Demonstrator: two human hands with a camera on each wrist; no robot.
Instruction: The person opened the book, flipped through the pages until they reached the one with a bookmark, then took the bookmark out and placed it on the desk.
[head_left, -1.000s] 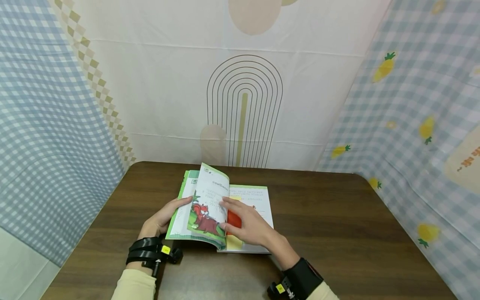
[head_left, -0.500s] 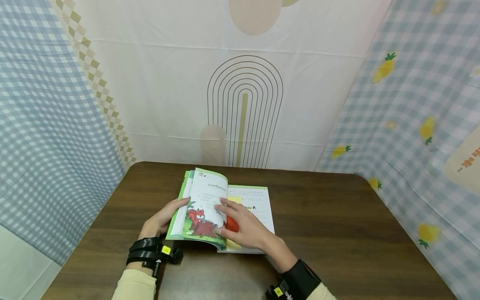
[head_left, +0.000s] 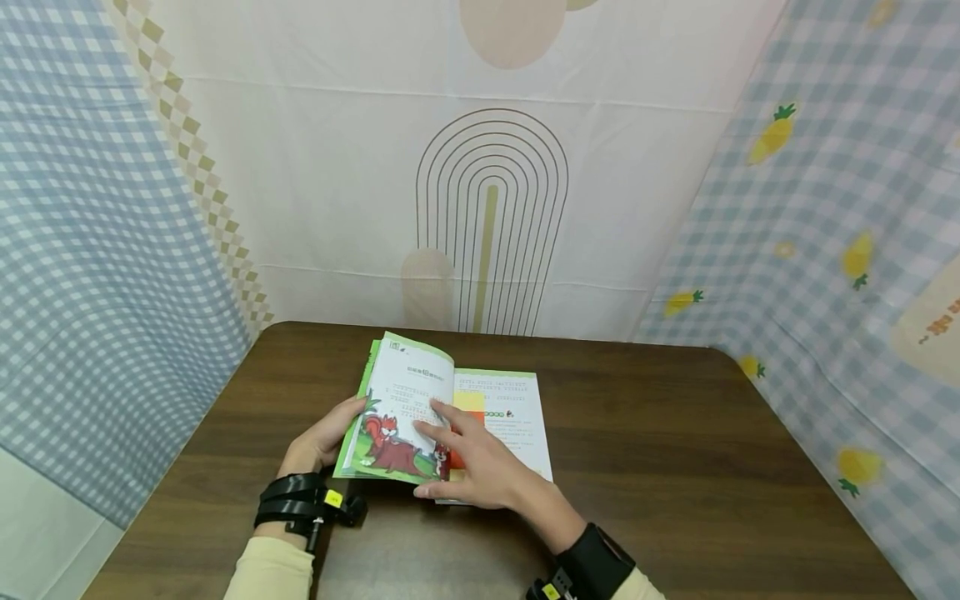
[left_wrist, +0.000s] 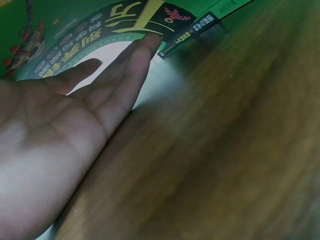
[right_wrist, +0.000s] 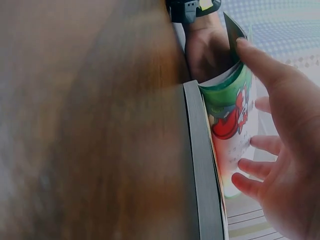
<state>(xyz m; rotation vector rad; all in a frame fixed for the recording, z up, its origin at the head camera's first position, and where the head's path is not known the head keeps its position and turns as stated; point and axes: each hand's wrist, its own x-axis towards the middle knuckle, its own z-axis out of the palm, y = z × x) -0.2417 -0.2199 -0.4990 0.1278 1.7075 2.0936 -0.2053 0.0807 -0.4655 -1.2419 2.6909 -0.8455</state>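
An open picture book point(head_left: 423, 375) lies on the table with its left side raised. A red squirrel picture point(head_left: 386, 442) shows on the left page; the right page has text and yellow and orange patches. My left hand point(head_left: 324, 435) holds the left edge, thumb on the page side, other fingers beneath. From below, the left wrist view shows those fingers against the green cover point(left_wrist: 115, 30). My right hand point(head_left: 483, 467) spreads over the middle of the book, its fingertips at the left page. In the right wrist view, the thick page block point(right_wrist: 202, 160) stands beside the fingers.
The brown wooden table point(head_left: 660, 450) extends around the book. A white printed cloth point(head_left: 337, 183) hangs behind its far edge, with blue checked cloths point(head_left: 112, 208) at both sides. Black straps with small cameras are on both wrists.
The squirrel page has swung left and settled onto the raised left side. My right hand has moved slightly left and down with it, while the left hand has stayed at the edge.
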